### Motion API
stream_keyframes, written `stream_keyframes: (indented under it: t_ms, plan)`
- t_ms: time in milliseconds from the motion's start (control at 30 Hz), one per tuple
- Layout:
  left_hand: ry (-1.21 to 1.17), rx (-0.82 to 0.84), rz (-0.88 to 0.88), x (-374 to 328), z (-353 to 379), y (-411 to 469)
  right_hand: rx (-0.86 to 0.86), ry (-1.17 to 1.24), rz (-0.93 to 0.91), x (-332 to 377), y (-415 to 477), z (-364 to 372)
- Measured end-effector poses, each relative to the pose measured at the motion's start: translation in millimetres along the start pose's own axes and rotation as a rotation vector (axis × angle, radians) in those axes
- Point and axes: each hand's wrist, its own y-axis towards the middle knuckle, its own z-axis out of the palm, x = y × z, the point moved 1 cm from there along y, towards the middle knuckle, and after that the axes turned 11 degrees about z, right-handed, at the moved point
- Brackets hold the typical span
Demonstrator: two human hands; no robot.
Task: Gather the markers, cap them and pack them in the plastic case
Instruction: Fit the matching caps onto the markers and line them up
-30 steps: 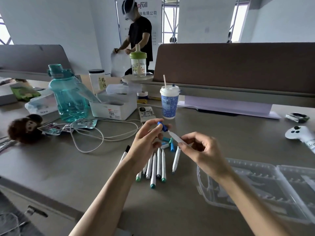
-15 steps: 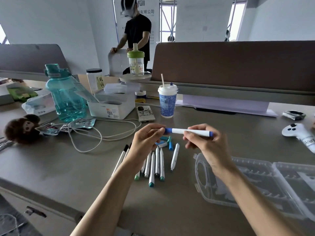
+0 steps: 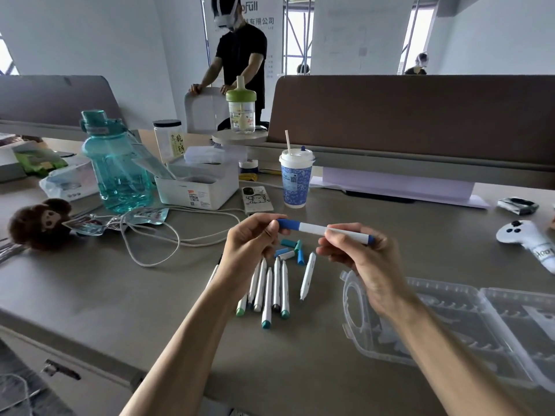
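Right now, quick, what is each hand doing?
Left hand: closed, fingers pinching the capped end of the blue marker.
Right hand: closed, fingers holding the same marker's other end.

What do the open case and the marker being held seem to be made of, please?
The case looks like thin clear moulded plastic: the desk shows through, and its ridges catch glossy highlights. The marker, gripped by the left hand and right hand, seems hard opaque plastic, a smooth white barrel with blue ends; how glossy is hard to tell.
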Motion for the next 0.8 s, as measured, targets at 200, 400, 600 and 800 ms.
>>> stream_keyframes:
  t_ms: [200, 400, 600, 800]
  plan:
    - [0.052, 0.01, -0.029, 1, 0, 0, -0.014, 0.063, 0.008, -3, 1, 0]
    - [0.199, 0.062, -0.001, -7, -2, 2, -0.021, -0.005, -0.048, -2, -1, 3]
    - [0.184, -0.025, -0.028, -24, -16, -7, 0.068, -0.076, -0.039, -11, -9, 22]
    - [0.255, -0.172, -0.077, -34, -48, -9, 0.177, -0.234, -0.006, -19, -12, 29]
